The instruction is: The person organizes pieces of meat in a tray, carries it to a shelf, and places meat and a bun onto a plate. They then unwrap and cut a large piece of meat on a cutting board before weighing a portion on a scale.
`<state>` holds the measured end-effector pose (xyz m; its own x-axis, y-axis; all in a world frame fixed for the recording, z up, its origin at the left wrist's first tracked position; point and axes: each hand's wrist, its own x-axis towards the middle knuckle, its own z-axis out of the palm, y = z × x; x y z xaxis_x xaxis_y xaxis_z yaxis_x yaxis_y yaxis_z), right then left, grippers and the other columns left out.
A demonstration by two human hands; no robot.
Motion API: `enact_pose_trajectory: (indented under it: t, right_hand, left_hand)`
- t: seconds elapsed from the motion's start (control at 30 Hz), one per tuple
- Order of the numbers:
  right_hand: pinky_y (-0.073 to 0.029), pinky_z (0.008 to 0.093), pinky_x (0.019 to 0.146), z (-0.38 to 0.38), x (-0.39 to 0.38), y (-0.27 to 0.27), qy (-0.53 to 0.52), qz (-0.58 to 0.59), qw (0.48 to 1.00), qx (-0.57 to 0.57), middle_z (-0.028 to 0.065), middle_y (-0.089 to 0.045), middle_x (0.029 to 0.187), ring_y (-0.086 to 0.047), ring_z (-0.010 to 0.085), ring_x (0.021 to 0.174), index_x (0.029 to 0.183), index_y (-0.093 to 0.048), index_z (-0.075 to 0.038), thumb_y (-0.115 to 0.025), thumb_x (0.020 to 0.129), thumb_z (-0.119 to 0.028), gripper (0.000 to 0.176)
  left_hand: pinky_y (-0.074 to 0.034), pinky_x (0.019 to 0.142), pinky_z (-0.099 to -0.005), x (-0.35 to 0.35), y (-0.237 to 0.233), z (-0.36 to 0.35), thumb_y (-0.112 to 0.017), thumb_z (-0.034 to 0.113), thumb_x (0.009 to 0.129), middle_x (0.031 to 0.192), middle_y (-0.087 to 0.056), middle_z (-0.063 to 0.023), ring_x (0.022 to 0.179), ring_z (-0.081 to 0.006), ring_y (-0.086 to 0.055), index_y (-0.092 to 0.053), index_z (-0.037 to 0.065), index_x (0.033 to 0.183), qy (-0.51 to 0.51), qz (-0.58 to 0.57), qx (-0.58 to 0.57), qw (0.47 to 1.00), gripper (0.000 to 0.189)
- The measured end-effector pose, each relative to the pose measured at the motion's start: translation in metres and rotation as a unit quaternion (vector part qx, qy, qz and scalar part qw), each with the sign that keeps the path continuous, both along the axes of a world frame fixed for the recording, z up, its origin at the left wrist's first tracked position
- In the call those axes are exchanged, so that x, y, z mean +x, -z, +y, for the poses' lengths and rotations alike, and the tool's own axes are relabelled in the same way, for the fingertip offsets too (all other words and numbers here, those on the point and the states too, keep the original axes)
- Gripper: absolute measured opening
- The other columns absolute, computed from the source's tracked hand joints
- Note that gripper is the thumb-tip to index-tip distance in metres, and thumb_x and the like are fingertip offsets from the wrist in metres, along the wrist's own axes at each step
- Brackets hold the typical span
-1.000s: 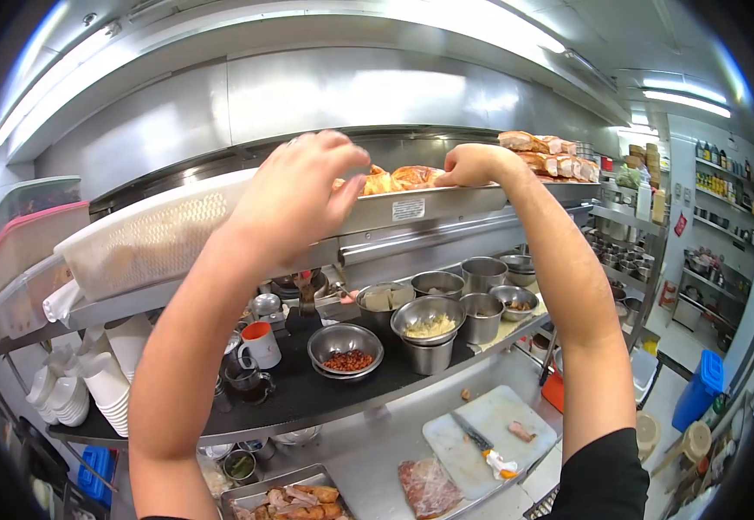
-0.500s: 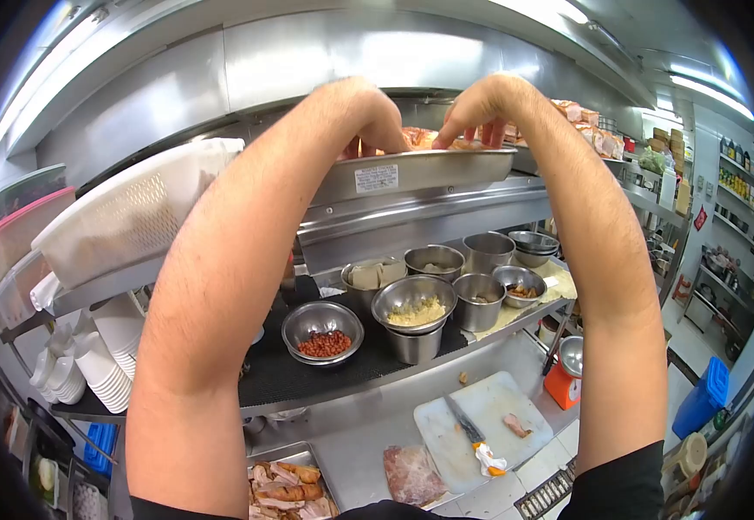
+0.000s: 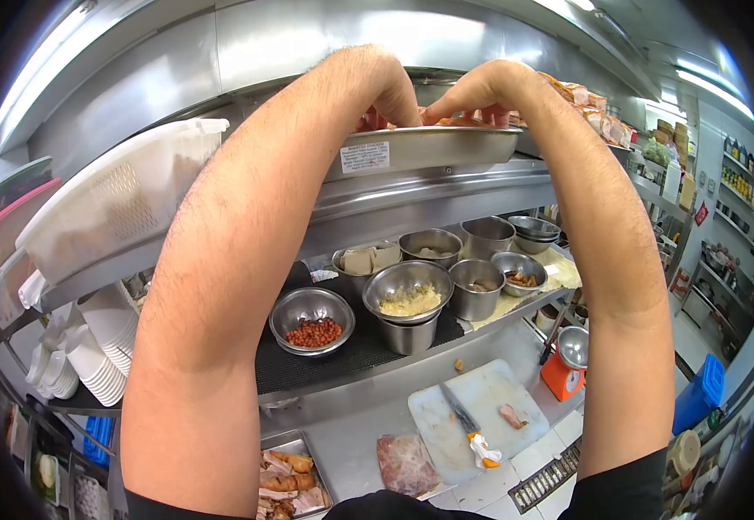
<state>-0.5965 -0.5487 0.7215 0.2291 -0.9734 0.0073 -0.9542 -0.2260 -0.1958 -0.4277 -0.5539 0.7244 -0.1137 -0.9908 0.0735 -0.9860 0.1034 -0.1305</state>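
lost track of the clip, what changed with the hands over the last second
The left hand moved from in front of the shelf over the rim of the shallow steel tray, joining the right hand, both reaching inside. Steel bowls and white cutting board stayed put.

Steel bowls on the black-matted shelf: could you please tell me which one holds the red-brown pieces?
The leftmost bowl, standing alone; the neighbouring bowls hold pale or yellowish food.

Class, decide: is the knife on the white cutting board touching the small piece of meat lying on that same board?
Apart. The head view shows a strip of bare cutting board between the knife and the meat piece.
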Motion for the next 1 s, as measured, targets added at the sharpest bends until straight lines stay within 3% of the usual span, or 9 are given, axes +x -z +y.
enact_pose_trajectory:
  t: [0.2,0.3,0.43,0.53,0.67,0.73,0.8,0.87,1.0]
  right_hand:
    - [-0.050,0.0362,0.071,-0.046,-0.021,0.012,-0.058,-0.072,0.996,-0.017,0.0119,-0.065,0.108,-0.061,0.0208,0.085,0.133,-0.069,-0.011,-0.073,0.083,-0.075,0.082]
    - [-0.050,0.0330,0.077,-0.042,-0.021,0.008,-0.011,-0.062,0.998,-0.007,0.0114,-0.066,0.116,-0.061,0.0172,0.093,0.138,-0.066,-0.012,-0.074,0.087,-0.067,0.076]
    - [-0.051,0.0296,0.089,-0.028,-0.032,0.011,-0.067,-0.108,0.991,0.028,0.0096,-0.064,0.137,-0.060,0.0151,0.106,0.149,-0.056,-0.013,-0.074,0.094,-0.049,0.068]
    - [-0.052,0.0402,0.082,-0.032,-0.044,0.018,-0.172,-0.168,0.970,0.029,0.0131,-0.067,0.122,-0.067,0.0230,0.095,0.133,-0.068,-0.014,-0.084,0.079,-0.058,0.072]
    - [-0.053,0.0360,0.076,-0.020,-0.038,0.017,-0.132,-0.132,0.982,0.009,0.0084,-0.069,0.115,-0.067,0.0183,0.090,0.129,-0.071,-0.014,-0.080,0.083,-0.056,0.062]
    - [-0.053,0.0364,0.074,-0.024,-0.034,0.017,-0.111,-0.117,0.987,-0.013,0.0076,-0.071,0.108,-0.067,0.0181,0.087,0.126,-0.073,-0.013,-0.078,0.085,-0.056,0.060]
    - [-0.054,0.0356,0.079,-0.016,-0.019,0.014,-0.057,-0.031,0.997,-0.036,0.0085,-0.069,0.119,-0.065,0.0175,0.094,0.141,-0.061,-0.014,-0.073,0.089,-0.046,0.063]
    - [-0.054,0.0349,0.081,-0.014,-0.008,0.014,-0.018,0.043,0.998,-0.045,0.0089,-0.068,0.124,-0.065,0.0172,0.097,0.148,-0.056,-0.015,-0.071,0.090,-0.040,0.065]
    - [-0.054,0.0341,0.078,-0.012,0.003,0.009,-0.024,0.095,0.994,-0.045,0.0081,-0.068,0.124,-0.065,0.0170,0.100,0.145,-0.058,-0.014,-0.072,0.090,-0.040,0.063]
  left_hand:
    - [-0.057,0.086,-0.0423,0.009,0.003,-0.031,-0.093,0.051,0.067,0.113,-0.074,-0.0149,0.099,-0.0241,-0.070,-0.078,0.010,0.118,0.005,0.065,0.038,0.997,0.067]
    - [-0.057,0.088,-0.0426,0.013,0.000,-0.039,-0.093,0.051,0.066,0.116,-0.073,-0.0149,0.102,-0.0249,-0.070,-0.077,0.012,0.120,0.035,0.070,0.046,0.996,0.069]
    - [-0.056,0.094,-0.0457,0.019,0.001,-0.048,-0.093,0.052,0.064,0.124,-0.072,-0.0158,0.110,-0.0279,-0.070,-0.073,0.016,0.128,0.089,0.080,0.088,0.989,0.076]
    - [-0.053,0.104,-0.0495,0.008,0.002,-0.010,-0.091,0.060,0.061,0.136,-0.067,-0.0179,0.125,-0.0312,-0.065,-0.064,0.018,0.142,0.092,-0.029,-0.055,0.994,0.095]
    - [-0.044,0.113,-0.0619,-0.002,-0.007,0.030,-0.093,0.054,0.058,0.146,-0.057,-0.0264,0.136,-0.0406,-0.056,-0.042,0.015,0.158,0.060,-0.083,-0.139,0.985,0.119]
    - [-0.048,0.111,-0.0585,0.003,-0.015,0.042,-0.091,0.057,0.061,0.144,-0.059,-0.0254,0.132,-0.0420,-0.059,-0.037,0.015,0.160,0.079,-0.121,-0.191,0.971,0.120]
    - [-0.051,0.109,-0.0547,0.007,-0.026,0.068,-0.088,0.059,0.066,0.141,-0.061,-0.0236,0.131,-0.0403,-0.060,-0.037,0.015,0.160,0.120,-0.163,-0.235,0.950,0.115]
    - [-0.041,0.117,-0.0446,0.000,-0.034,0.116,-0.082,0.048,0.069,0.144,-0.055,-0.0233,0.139,-0.0383,-0.048,-0.031,0.004,0.161,0.087,-0.195,-0.296,0.931,0.113]
    - [-0.042,0.115,-0.0456,0.018,-0.029,0.170,-0.082,0.043,0.069,0.138,-0.058,-0.0263,0.133,-0.0365,-0.053,-0.034,0.000,0.157,0.120,-0.161,-0.401,0.894,0.109]
